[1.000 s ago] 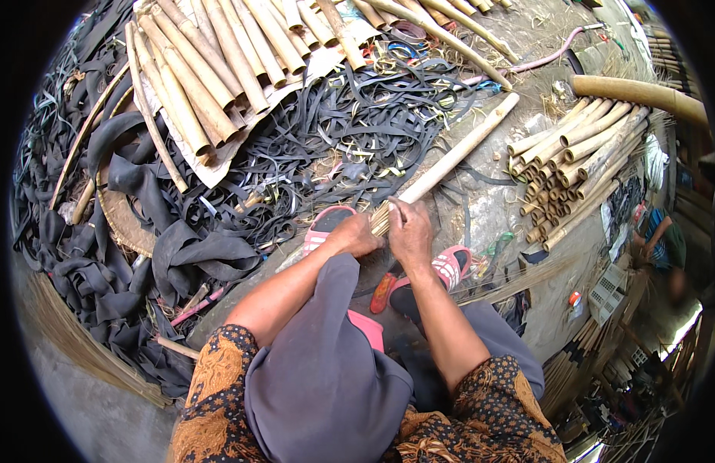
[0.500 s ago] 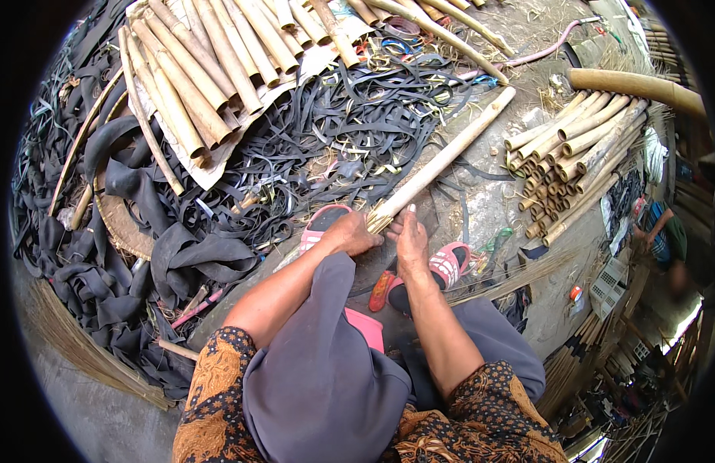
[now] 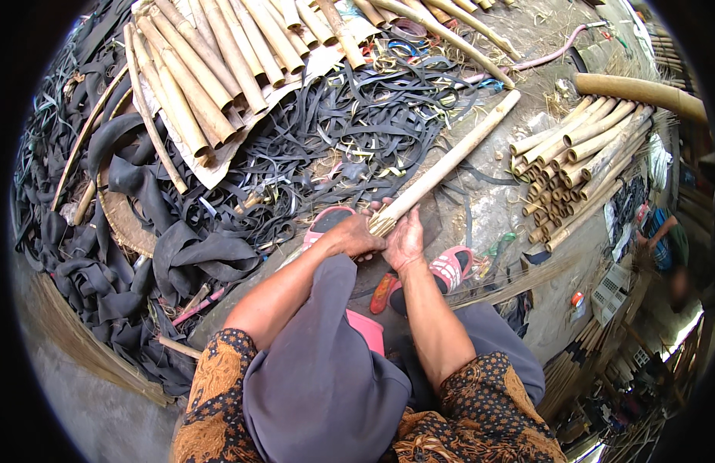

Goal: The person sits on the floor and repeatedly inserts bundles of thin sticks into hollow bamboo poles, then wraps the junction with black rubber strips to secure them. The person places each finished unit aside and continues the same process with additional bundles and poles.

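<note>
A long bamboo pole (image 3: 454, 158) slanted up and to the right from a worker's bare hands, its long axis pointing away from the body, its near end at the hands and its far end out over the grey floor (image 3: 114, 420). The right hand (image 3: 406, 241) sat on the pole's right, half spread and palm up, cupped against the underside of the near end; the left hand (image 3: 357, 236) was bent at the left of that end, close by its split slivers (image 3: 382, 224), though whether it pinched them could not be told. Neither hand stood clearly nearer, and the fingertips showing left of the pole could not be matched to either one

Beyond, a heap of black rubber strips (image 3: 334, 127) covered the floor to the left of the pole. Cut bamboo tubes (image 3: 189, 85) lay side by side on a pale sheet (image 3: 211, 176), some of their ends near its lower corner. A bundle of bamboo tubes (image 3: 562, 174) was stacked on the floor's right side, with a thick bamboo pole (image 3: 643, 94) lying just above it. Past the bundle were another person (image 3: 666, 239) and a grey crate (image 3: 608, 293). Pink sandals (image 3: 452, 268) flanked the hands, a small red-orange object (image 3: 384, 294) between them
</note>
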### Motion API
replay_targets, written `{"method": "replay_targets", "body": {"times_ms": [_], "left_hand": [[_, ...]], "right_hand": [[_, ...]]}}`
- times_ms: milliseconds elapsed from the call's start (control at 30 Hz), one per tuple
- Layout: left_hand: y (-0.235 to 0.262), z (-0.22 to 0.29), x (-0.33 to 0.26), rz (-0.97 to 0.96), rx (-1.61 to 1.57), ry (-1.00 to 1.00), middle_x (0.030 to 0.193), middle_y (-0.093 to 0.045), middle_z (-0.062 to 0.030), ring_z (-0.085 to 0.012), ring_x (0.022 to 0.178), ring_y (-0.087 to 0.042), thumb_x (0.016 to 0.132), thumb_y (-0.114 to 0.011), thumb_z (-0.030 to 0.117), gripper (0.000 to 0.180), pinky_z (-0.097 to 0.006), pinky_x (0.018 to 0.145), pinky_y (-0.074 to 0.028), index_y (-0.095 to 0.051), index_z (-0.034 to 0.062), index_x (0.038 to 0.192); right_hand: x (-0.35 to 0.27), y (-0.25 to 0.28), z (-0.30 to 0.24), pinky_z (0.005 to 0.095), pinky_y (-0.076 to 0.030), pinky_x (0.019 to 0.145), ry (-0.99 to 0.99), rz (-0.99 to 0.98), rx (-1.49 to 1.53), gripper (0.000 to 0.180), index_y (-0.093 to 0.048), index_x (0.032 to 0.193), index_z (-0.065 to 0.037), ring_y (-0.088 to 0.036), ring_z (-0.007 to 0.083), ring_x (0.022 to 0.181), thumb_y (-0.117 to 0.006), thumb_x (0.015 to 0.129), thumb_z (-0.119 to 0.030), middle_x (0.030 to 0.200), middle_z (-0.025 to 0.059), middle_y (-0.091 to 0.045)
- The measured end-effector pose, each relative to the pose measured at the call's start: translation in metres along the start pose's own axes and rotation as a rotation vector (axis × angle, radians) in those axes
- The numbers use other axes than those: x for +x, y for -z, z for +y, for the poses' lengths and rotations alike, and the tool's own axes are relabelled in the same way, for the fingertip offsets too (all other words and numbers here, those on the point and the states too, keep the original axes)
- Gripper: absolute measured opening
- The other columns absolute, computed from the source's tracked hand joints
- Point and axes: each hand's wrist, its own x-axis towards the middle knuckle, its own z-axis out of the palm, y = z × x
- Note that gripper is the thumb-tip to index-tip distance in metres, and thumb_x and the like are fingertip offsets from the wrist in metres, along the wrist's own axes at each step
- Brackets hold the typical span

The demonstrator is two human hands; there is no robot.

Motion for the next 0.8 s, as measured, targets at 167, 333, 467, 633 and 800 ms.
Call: {"method": "replay_targets", "body": {"times_ms": [167, 333, 467, 633, 800], "left_hand": [[0.001, -0.009, 0.007, -0.029, -0.098, -0.036, 0.071, -0.064, -0.0051, -0.0125, 0.052, -0.061, 0.085, -0.076, 0.015, 0.07, -0.027, 0.047, -0.05, -0.042, -0.0029, 0.144], [0.005, -0.011, 0.009, -0.093, -0.059, -0.045, 0.073, -0.064, -0.0065, -0.0131, 0.053, -0.062, 0.085, -0.075, 0.015, 0.082, -0.027, 0.046, -0.05, -0.03, -0.0008, 0.152], [0.004, -0.006, 0.003, -0.047, -0.06, -0.041, 0.073, -0.066, -0.0077, -0.0142, 0.053, -0.063, 0.085, -0.075, 0.015, 0.084, -0.027, 0.047, -0.05, -0.028, -0.0019, 0.153], [0.003, -0.003, 0.003, 0.015, 0.045, 0.009, 0.075, -0.067, -0.009, -0.0159, 0.055, -0.064, 0.082, -0.076, 0.019, 0.089, -0.03, 0.048, -0.052, -0.027, -0.0028, 0.154], [0.005, -0.006, 0.001, 0.03, 0.074, -0.023, 0.078, -0.068, -0.011, -0.0181, 0.057, -0.065, 0.079, -0.075, 0.019, 0.089, -0.032, 0.05, -0.053, -0.031, -0.0044, 0.153]], "right_hand": [[-0.009, 0.0, 0.011, 0.0479, -0.051, 0.103, -0.06, 0.03, -0.074, 0.083, -0.06, 0.123, -0.008, -0.063, 0.0308, 0.116, -0.015, 0.101, -0.075, 0.125, 0.0138, -0.067], [-0.018, -0.003, 0.013, 0.0461, -0.05, 0.105, -0.011, -0.038, -0.184, 0.064, -0.059, 0.128, -0.011, -0.06, 0.0256, 0.124, -0.041, 0.103, -0.067, 0.132, 0.0102, -0.064], [-0.021, -0.004, 0.009, 0.046, -0.05, 0.107, -0.013, -0.058, -0.238, 0.054, -0.058, 0.13, -0.009, -0.058, 0.0254, 0.128, -0.058, 0.101, -0.054, 0.134, 0.012, -0.064], [-0.013, -0.006, 0.01, 0.044, -0.053, 0.103, -0.03, 0.03, -0.277, 0.044, -0.06, 0.125, -0.006, -0.062, 0.0256, 0.122, -0.064, 0.102, -0.042, 0.129, 0.0159, -0.066], [-0.007, -0.007, 0.017, 0.04, -0.055, 0.096, -0.011, 0.101, -0.321, 0.032, -0.063, 0.119, -0.007, -0.066, 0.0223, 0.11, -0.063, 0.102, -0.035, 0.12, 0.0111, -0.069]]}}
